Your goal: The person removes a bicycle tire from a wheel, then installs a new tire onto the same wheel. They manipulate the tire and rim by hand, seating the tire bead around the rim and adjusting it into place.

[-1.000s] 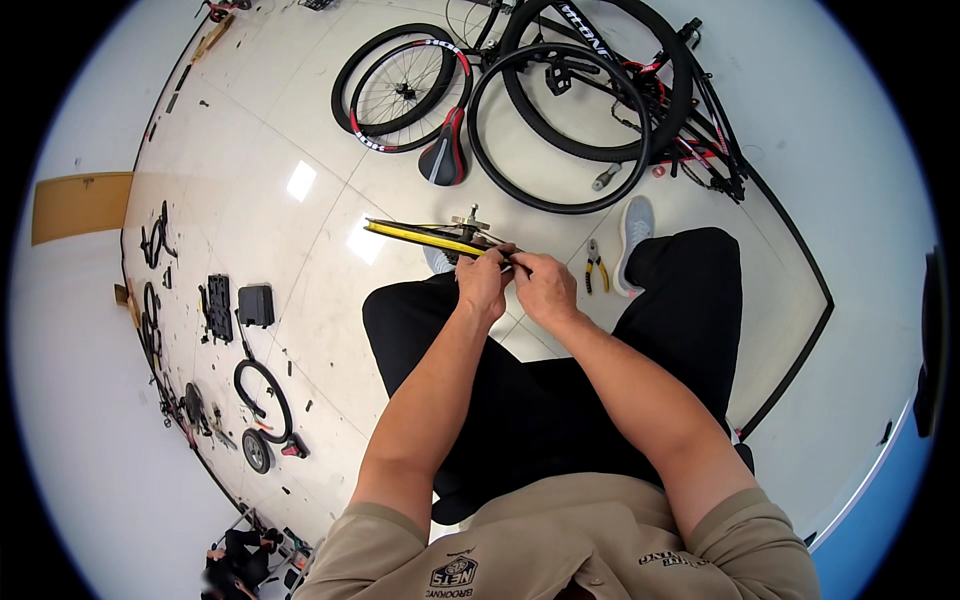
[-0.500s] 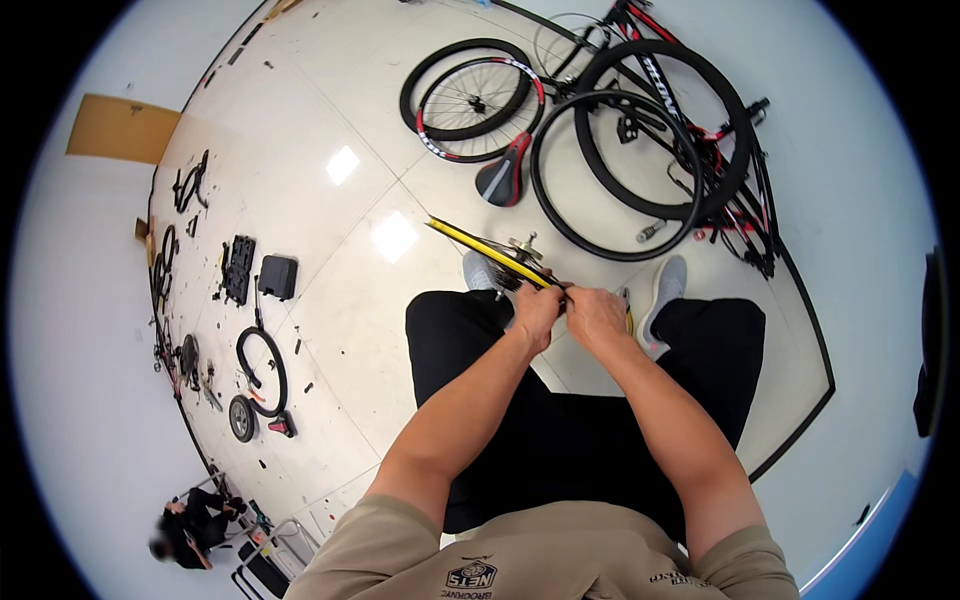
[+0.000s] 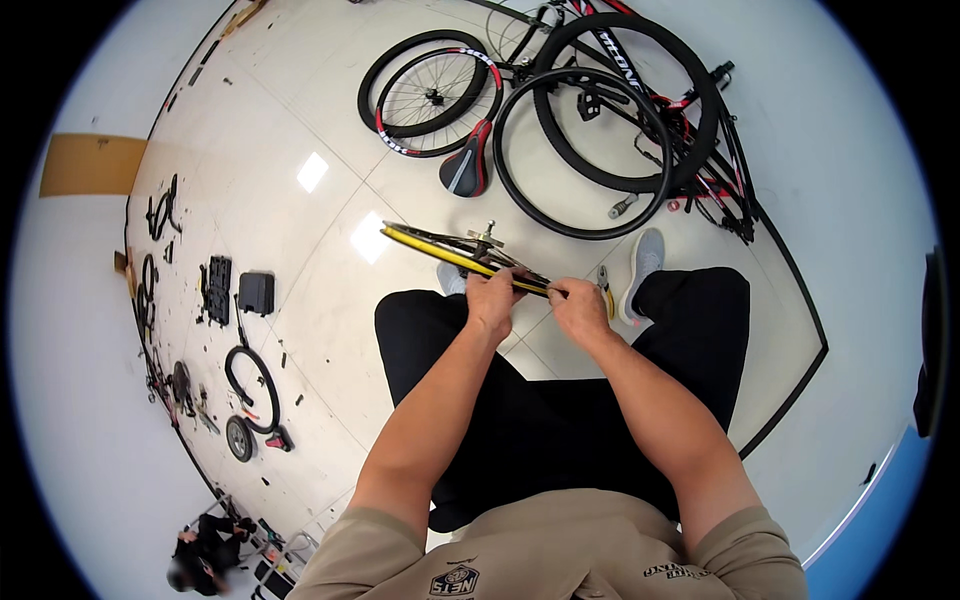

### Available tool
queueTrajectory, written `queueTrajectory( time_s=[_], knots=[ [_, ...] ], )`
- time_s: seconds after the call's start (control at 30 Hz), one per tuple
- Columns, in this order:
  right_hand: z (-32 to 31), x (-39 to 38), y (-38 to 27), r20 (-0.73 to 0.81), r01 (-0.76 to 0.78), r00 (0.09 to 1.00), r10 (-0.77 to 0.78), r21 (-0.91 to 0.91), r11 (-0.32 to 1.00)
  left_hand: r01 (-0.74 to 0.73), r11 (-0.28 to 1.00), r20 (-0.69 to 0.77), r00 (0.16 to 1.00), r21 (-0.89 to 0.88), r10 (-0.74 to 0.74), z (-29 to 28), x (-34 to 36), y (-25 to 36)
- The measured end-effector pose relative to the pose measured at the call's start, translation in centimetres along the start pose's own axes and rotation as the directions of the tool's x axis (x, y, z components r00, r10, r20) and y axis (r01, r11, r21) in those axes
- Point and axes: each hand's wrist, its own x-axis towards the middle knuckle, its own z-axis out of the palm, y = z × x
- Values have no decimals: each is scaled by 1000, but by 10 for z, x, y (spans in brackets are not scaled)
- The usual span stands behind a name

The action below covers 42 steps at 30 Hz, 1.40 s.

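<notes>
A spoked bicycle wheel (image 3: pixel 425 247) is held nearly edge-on above the floor between my legs, a yellow band running along its rim. Its metal hub axle (image 3: pixel 487 236) sticks up on the far side. My left hand (image 3: pixel 492 303) is closed round the rim, with the fingertips partly hidden behind it. A short way to the right, my right hand (image 3: pixel 580 311) grips the same rim at its near right end, thumb and fingers pressed together. Pliers with yellow handles (image 3: pixel 605 288) lie on the floor beside my right shoe.
Ahead lie a bicycle saddle (image 3: pixel 467 165), a loose black tyre (image 3: pixel 507 180), a red-and-white rimmed wheel (image 3: pixel 388 130) and a partly dismantled bicycle (image 3: pixel 690 165). On the left are an open black case (image 3: pixel 217 288), a small wheel (image 3: pixel 239 438) and several loose parts. A person (image 3: pixel 205 550) sits far lower left.
The wheel has tipped flatter in view, and its hub has shifted left. My left hand has slid left along the rim, widening the space between my hands. The whole view has shifted slightly.
</notes>
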Motion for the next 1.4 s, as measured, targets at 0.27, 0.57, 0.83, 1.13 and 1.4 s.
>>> queueTrajectory(
  time_s=[0.27, 0.57, 0.83, 1.13, 1.4],
  knots=[
    [22, -6, -12, 113, 94, 986, -126, 249, 964, 130, 991, 68, 990, -41, -127, -24, 11, 20],
    [29, 5, -17, 158, 2, 983, -92, 494, 870, 152, 974, 47, 988, -169, -146, -23, 1, 26],
    [27, -1, -24, 104, 123, 981, -164, 320, 939, 169, 969, 60, 985, -180, -161, -29, 1, 27],
    [20, 2, -36, -100, 388, 914, -394, -78, 919, 175, 974, 139, 978, -143, -155, -22, 8, 17],
    [18, 11, -37, 37, 453, 883, -468, -326, 829, 177, 978, 97, 981, -109, -166, -10, 5, 12]
  ],
)
